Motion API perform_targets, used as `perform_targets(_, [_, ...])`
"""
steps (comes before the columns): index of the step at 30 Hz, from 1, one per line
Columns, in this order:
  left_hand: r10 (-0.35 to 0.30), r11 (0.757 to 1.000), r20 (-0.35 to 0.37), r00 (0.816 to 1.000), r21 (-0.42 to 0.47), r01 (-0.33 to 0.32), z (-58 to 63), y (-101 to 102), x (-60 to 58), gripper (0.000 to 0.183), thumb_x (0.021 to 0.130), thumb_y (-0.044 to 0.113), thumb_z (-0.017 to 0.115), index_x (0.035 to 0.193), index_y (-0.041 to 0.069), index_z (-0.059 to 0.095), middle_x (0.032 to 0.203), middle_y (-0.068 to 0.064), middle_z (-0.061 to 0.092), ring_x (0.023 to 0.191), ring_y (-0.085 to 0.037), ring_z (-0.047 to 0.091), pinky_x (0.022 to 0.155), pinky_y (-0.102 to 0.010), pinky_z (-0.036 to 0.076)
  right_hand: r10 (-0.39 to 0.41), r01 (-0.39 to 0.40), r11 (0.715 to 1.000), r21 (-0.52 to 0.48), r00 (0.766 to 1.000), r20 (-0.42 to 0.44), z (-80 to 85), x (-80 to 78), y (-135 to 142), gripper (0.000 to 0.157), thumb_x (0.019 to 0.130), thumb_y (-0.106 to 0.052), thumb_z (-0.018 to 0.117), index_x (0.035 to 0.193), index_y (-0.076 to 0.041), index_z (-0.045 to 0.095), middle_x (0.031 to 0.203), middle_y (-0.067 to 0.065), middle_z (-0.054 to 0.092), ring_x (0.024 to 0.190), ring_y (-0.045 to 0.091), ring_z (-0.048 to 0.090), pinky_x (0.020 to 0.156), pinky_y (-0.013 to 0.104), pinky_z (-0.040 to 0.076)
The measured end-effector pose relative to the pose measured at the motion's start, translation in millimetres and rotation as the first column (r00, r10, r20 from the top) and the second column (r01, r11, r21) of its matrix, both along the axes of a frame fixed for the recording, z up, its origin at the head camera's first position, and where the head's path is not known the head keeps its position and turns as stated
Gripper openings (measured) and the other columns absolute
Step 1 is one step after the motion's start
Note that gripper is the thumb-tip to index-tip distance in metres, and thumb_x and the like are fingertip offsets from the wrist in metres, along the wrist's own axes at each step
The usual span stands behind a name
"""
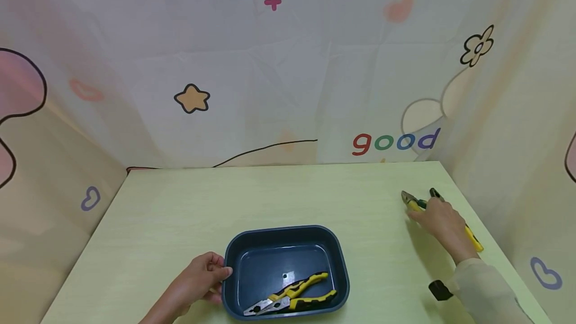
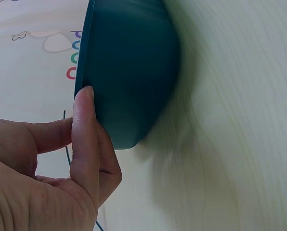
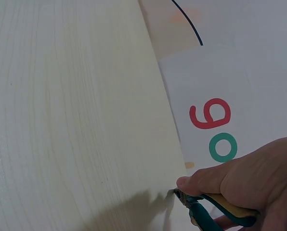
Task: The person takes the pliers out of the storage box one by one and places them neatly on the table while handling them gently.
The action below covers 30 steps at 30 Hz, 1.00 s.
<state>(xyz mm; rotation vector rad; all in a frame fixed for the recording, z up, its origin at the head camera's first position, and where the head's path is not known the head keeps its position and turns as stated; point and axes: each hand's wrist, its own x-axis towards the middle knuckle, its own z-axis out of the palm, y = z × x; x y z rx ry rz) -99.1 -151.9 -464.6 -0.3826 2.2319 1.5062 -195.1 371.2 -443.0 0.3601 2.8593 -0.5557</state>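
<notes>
A pair of pliers with a grey metal head and yellow and dark green handles (image 1: 410,200) is held by the right hand (image 1: 441,219) above the far right part of a pale, wood-grained table (image 1: 180,209). The head is pointed toward the far left; the long axis is slanted back from there toward the near right, under the hand. The right hand is closed around the pliers, with the thumb laid by the head and fingers curled below, as seen from the right wrist. Beyond the hand, a black tip (image 1: 434,193) and a yellow-and-black handle end (image 1: 474,239) can be seen; whether they belong to the same pliers cannot be told.

At the near middle of the table, a dark blue rectangular tray with rounded corners (image 1: 279,229) is set. Its left rim is pinched by the left hand (image 1: 200,276), the thumb tip on the rim and the other fingers bent outside the wall.

In the tray's near part, two yellow-and-black-handled pliers (image 1: 294,291) are laid close together, their metal noses overlapping. Both are pointed left and slightly toward the near edge, handles to the right. The table is backed by pale printed cloth (image 1: 288,74) lettered "good".
</notes>
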Motion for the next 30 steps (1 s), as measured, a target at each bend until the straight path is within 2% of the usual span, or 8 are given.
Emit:
perform_targets(5, [0.000,1.000,-0.003,1.000,0.001,0.000,0.1,0,0.0,0.012,0.099,0.005,0.066,0.103,0.000,0.057,0.083,-0.011,0.059,0.066,-0.022,0.059,0.052,-0.028,0.057,0.014,-0.014,1.000,0.007,1.000,0.000,0.4,-1.5,1,0.053,0.094,-0.037,0.065,0.099,0.013,0.050,0.081,0.019,0.050,0.070,0.030,0.051,0.061,0.038,0.043])
perform_targets(11, [-0.001,1.000,0.003,1.000,-0.003,0.001,0.8,1,-0.5,0.012,0.100,0.006,0.067,0.103,0.000,0.056,0.084,-0.011,0.059,0.067,-0.022,0.059,0.053,-0.029,0.057,0.028,-0.029,0.999,0.017,0.999,0.027,-1.7,-2.1,1,0.061,0.094,-0.036,0.068,0.108,0.020,0.048,0.086,0.022,0.049,0.076,0.033,0.051,0.063,0.038,0.044])
perform_targets(20, [-0.006,1.000,0.001,1.000,-0.009,0.006,0.6,1,0.2,0.014,0.100,0.006,0.067,0.105,-0.001,0.056,0.085,-0.012,0.060,0.067,-0.022,0.060,0.054,-0.029,0.058,0.053,-0.054,0.997,0.056,0.998,0.026,-13.0,-4.0,6,0.069,0.094,-0.038,0.071,0.113,0.023,0.047,0.095,0.034,0.050,0.079,0.036,0.052,0.065,0.042,0.048])
perform_targets(26, [0.005,1.000,-0.002,1.000,-0.011,-0.005,0.8,2,0.6,0.014,0.099,0.006,0.067,0.104,-0.001,0.056,0.084,-0.011,0.060,0.066,-0.022,0.060,0.054,-0.029,0.058,0.057,-0.058,0.998,0.029,0.998,0.010,-18.8,-1.3,8,0.062,0.094,-0.038,0.072,0.106,0.019,0.050,0.082,0.019,0.051,0.072,0.029,0.052,0.059,0.036,0.046])
perform_targets(30, [0.006,1.000,0.002,1.000,-0.018,-0.006,1.2,2,0.3,0.014,0.099,0.006,0.067,0.105,-0.001,0.056,0.084,-0.011,0.059,0.067,-0.022,0.059,0.054,-0.029,0.058,0.046,-0.046,0.999,0.013,0.999,0.002,-21.1,1.6,7,0.059,0.093,-0.036,0.072,0.106,0.018,0.050,0.080,0.017,0.051,0.071,0.028,0.052,0.058,0.035,0.044])
